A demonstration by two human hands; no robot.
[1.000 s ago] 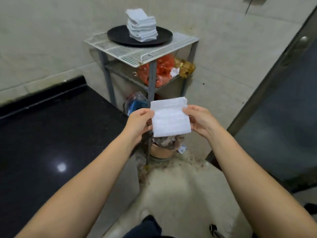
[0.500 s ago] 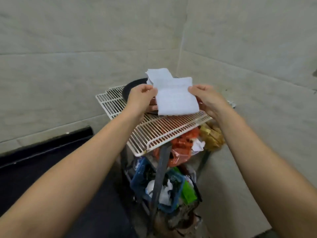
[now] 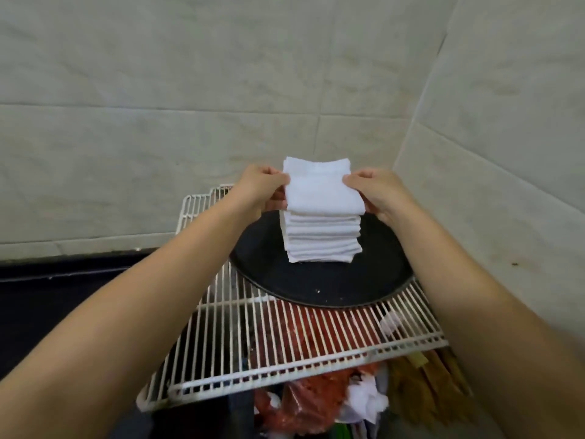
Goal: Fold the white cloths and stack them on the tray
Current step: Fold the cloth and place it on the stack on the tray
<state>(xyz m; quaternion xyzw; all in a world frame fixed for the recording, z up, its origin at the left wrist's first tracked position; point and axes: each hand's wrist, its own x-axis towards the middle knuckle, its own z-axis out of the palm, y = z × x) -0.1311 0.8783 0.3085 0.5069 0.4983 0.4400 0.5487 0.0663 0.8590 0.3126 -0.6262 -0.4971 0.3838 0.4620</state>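
On the wire shelf (image 3: 285, 353) in the tiled corner: black round tray (image 3: 316, 286) carrying a stack (image 3: 321, 240) of folded white cloths. Your left hand (image 3: 259, 191) pinches the left edge of one folded cloth (image 3: 321, 191), your right hand (image 3: 376, 193) the right edge, holding it flat on top of the stack. Below the shelf: red bags (image 3: 304, 403), crumpled white plastic (image 3: 367, 400).

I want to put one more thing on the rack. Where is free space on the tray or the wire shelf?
Bare tray in front of the stack and on both sides. Bare wire shelf between the tray's near rim and the shelf's front edge. Crowded: the stack top, where left hand and right hand hold the folded cloth.
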